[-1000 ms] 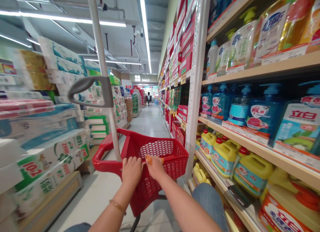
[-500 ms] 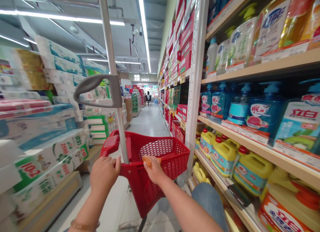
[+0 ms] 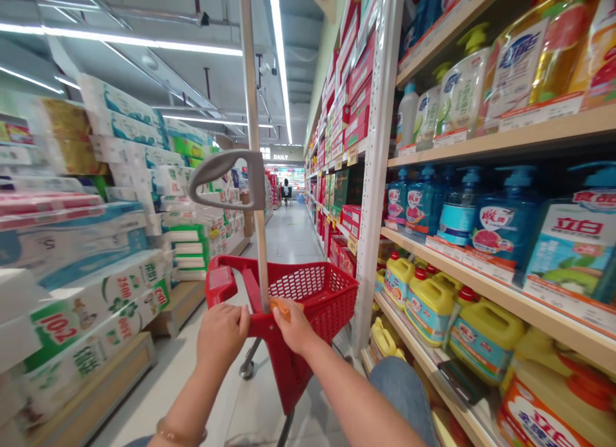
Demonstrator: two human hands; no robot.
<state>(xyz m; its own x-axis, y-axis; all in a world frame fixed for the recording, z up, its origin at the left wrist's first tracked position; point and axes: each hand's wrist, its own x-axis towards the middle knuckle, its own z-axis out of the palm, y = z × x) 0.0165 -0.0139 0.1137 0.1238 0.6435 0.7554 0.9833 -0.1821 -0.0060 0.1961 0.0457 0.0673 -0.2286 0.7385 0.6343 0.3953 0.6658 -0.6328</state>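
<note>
A: Hands?
B: Left hand [image 3: 222,331] curled on the near rim of the red basket cart [image 3: 315,293]. Right hand [image 3: 294,327] closed over the rim beside the grey handle pole [image 3: 255,177], touching an orange tab [image 3: 280,307].
A: Cart position?
B: Mid-aisle, just left of the detergent shelves [image 3: 481,267].

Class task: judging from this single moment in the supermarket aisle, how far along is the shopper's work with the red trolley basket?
Done: nothing shows inside the red basket through its mesh, though its floor is hidden. In hand: the left hand and right hand grip its near rim beside the grey pull handle. Left: the yellow jugs and blue pump bottles sit on their shelves.
</note>
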